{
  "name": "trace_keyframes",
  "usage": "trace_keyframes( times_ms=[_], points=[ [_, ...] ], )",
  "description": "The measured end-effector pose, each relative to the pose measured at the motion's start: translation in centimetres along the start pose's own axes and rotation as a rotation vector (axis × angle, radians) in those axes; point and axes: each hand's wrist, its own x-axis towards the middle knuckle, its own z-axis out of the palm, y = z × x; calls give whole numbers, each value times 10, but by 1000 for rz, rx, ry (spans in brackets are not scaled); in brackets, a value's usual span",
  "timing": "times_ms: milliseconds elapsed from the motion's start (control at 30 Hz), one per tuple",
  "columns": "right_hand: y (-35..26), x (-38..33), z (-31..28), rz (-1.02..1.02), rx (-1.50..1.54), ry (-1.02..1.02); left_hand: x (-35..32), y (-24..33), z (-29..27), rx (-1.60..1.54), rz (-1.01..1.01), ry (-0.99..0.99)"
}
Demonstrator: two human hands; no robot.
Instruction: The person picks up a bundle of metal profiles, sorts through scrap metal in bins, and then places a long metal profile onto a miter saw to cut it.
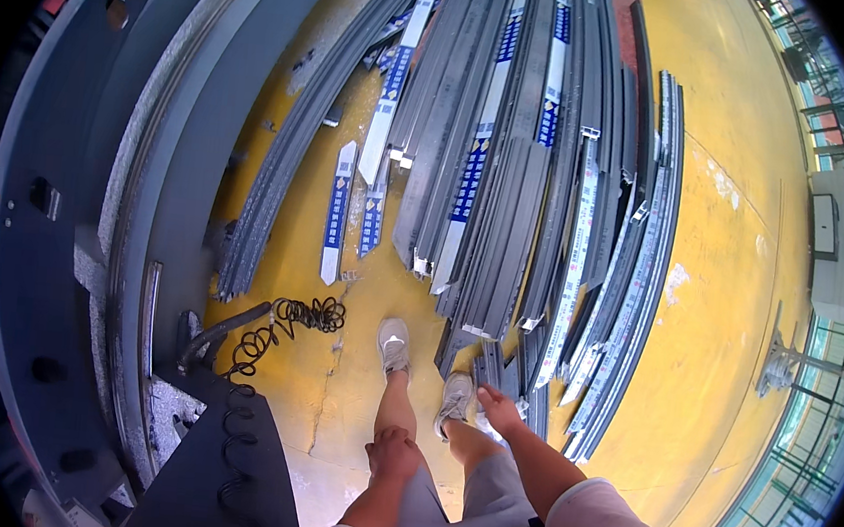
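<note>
My left hand (393, 454) rests on my bent left knee, fingers laid over it and holding nothing else. Held out in front of my right leg, my right hand (499, 411) has loosely bent fingers, with nothing visible in them. Just beyond it lie the near ends of short dark profile pieces (495, 367), close to my right shoe (455, 397); I cannot tell whether the hand touches them. A large pile of long grey metal profiles (505, 231) stretches away over the yellow floor, several carrying blue-and-white film strips.
Long dark machine beams (187, 143) run along the left. A black coiled air hose (256, 344) hangs beside a dark panel (223, 467) at lower left. Separate profiles (641, 283) lie right of the pile. Equipment (839, 240) stands at the far right on the yellow floor (716, 339).
</note>
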Motion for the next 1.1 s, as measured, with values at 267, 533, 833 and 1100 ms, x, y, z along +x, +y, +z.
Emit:
trace_keyframes(
  times_ms=[267, 533, 833, 1100],
  points=[
    [58, -143, -68, 201, 861, 223, -86, 18, 11, -436, 181, 497],
    [-147, -368, 31, -632, 36, -436, -155, 52, -30, -1079, 339, 385],
    [9, -390, 13, -991, -184, 519, -287, 78, -9, -1837, 119, -774],
    [344, -425, -38, 260, -494, 384, -362, -139, 31, -770, 129, -239]
  ],
)
